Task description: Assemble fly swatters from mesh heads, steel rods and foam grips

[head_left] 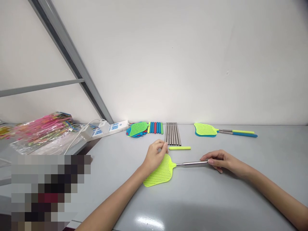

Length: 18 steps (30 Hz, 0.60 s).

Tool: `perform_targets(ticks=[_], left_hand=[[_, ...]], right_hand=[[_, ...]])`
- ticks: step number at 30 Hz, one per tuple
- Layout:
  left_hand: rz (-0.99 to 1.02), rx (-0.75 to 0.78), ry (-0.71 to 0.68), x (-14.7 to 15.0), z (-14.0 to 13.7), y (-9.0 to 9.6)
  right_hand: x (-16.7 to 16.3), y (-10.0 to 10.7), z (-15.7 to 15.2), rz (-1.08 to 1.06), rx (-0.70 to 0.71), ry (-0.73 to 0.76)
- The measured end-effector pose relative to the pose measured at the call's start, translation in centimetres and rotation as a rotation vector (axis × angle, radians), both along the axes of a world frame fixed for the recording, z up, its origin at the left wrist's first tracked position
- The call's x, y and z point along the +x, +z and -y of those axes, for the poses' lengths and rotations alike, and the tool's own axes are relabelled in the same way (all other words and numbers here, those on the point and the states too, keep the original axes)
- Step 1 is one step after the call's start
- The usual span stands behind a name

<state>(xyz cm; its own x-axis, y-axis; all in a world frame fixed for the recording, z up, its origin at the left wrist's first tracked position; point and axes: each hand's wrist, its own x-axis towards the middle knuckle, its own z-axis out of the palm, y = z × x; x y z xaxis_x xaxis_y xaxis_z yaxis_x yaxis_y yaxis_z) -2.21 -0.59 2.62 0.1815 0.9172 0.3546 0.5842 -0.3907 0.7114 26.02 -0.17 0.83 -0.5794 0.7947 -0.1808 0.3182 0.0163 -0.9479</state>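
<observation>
A yellow-green fly swatter head (160, 173) lies flat on the table, joined to a thin metal rod (192, 163). My right hand (222, 161) grips the rod's far end between thumb and fingers. Over the swatter head's upper edge is my left hand (156, 155), fingers curled and thumb tip close to a fingertip; anything between them is hidden. Just right of those fingertips lies a loose yellow-green handle grip (180, 148), apart from the rod.
Behind my hands lie several metal rods (172, 133), coloured handle grips (155, 127) and a pile of swatter heads (138, 129). Two assembled fly swatters (237, 132) lie at right. A power strip (112, 129) and plastic-wrapped packs (43, 131) are at left, near a blurred-out area.
</observation>
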Motion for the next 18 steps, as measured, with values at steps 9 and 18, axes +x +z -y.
perform_targets(ticks=[9,18], left_hand=[[0.521,-0.146,0.449,-2.9,-2.2,0.1],[0.75,-0.392,0.304,-2.3,-2.6,-0.6]], right_hand=[[0.3,-0.5,-0.2,-0.089,-0.041,-0.087],[0.8,-1.1,-0.6,-0.202,-0.038,-0.202]])
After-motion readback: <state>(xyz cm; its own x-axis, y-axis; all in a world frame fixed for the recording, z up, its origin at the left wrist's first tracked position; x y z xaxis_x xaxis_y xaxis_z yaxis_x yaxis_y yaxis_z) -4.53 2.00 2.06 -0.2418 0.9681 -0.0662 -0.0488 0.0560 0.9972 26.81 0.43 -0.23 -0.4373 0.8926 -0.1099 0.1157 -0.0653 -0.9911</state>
